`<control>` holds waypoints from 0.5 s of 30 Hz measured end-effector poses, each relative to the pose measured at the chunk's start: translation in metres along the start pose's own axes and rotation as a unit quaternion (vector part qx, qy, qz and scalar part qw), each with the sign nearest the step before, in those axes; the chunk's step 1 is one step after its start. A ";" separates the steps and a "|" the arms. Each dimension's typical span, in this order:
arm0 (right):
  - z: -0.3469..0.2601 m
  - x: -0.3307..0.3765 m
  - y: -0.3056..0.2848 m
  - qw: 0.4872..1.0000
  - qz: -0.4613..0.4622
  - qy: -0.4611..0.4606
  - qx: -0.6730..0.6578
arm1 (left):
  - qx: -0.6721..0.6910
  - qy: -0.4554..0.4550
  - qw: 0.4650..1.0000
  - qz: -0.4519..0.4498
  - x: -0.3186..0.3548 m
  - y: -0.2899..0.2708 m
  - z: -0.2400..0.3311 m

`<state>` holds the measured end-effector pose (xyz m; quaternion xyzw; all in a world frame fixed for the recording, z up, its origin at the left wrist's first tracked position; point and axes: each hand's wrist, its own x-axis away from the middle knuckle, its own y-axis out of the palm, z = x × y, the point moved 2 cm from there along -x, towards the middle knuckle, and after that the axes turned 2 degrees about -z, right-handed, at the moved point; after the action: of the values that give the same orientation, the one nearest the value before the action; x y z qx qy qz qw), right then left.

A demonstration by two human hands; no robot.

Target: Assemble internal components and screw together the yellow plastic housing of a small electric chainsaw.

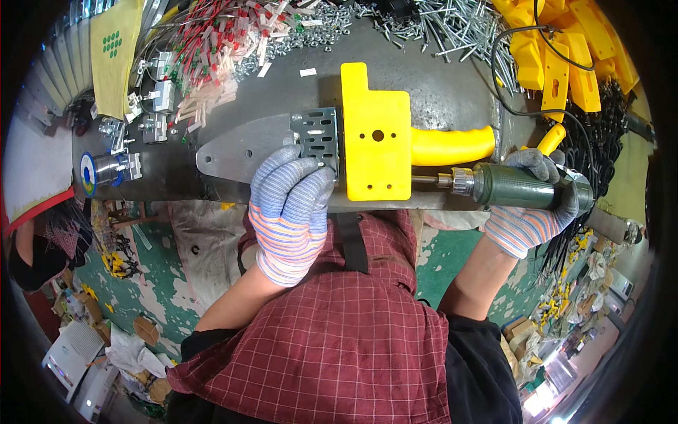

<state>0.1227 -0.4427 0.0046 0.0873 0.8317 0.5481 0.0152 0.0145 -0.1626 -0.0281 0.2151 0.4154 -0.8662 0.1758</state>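
A pipe welding iron lies across the table edge in front of me, with a flat grey metal plate, a perforated metal guard and a yellow plastic housing with a handle. My left hand, in a striped knit glove, grips the iron at the guard, fingers bent over its near side. My gloved right hand is wrapped round a dark green electric screwdriver. The driver lies level below the yellow handle, its shaft pointing left into the housing's right side. Where the bit's tip meets a screw is hidden.
Piles of red-wired indicator lights, nuts and long screws cover the table's far side. Yellow housings heap at the far right, beside black cables. A solder spool and small metal thermostats sit left.
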 end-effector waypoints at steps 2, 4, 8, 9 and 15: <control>0.002 0.002 0.003 1.000 0.016 -0.018 0.018 | 0.004 0.001 1.000 0.000 -0.001 0.000 0.000; 0.002 0.000 0.000 1.000 0.014 -0.021 0.015 | 0.008 0.003 1.000 0.000 -0.001 0.001 0.001; 0.005 0.000 0.003 1.000 0.016 -0.014 -0.001 | 0.001 -0.001 1.000 0.004 -0.001 0.003 0.001; 0.005 0.000 0.002 1.000 0.016 -0.014 -0.001 | -0.001 -0.002 1.000 0.005 -0.001 0.004 0.001; 0.008 0.002 0.010 0.998 0.046 -0.034 0.029 | 0.008 0.003 1.000 0.003 -0.005 0.004 0.004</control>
<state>0.1232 -0.4315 0.0113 0.1443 0.8415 0.5204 0.0152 0.0196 -0.1676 -0.0259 0.2201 0.4088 -0.8681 0.1756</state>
